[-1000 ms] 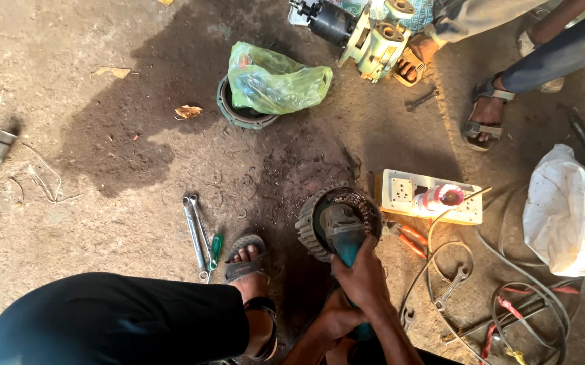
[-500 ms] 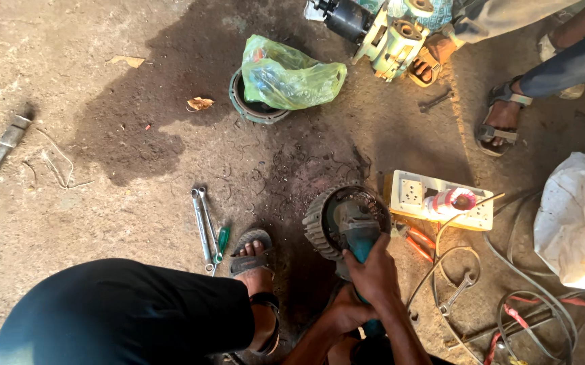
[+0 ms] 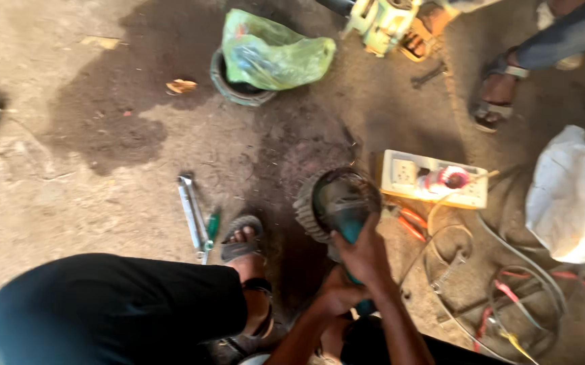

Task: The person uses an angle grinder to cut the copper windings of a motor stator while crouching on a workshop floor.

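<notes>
Both hands, right (image 3: 365, 253) ahead of left (image 3: 336, 297), grip a teal grinder (image 3: 348, 226) pressed onto a round finned casing (image 3: 313, 209) on the dirt floor (image 3: 90, 176), left of a yellow socket box (image 3: 434, 182), right of the wrenches (image 3: 191, 213).

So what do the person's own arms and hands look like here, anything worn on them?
Both forearms are bare, with no sleeves showing in view. The left hand and right hand wear no gloves; no watch or rings can be made out in the slightly blurred picture.
</notes>
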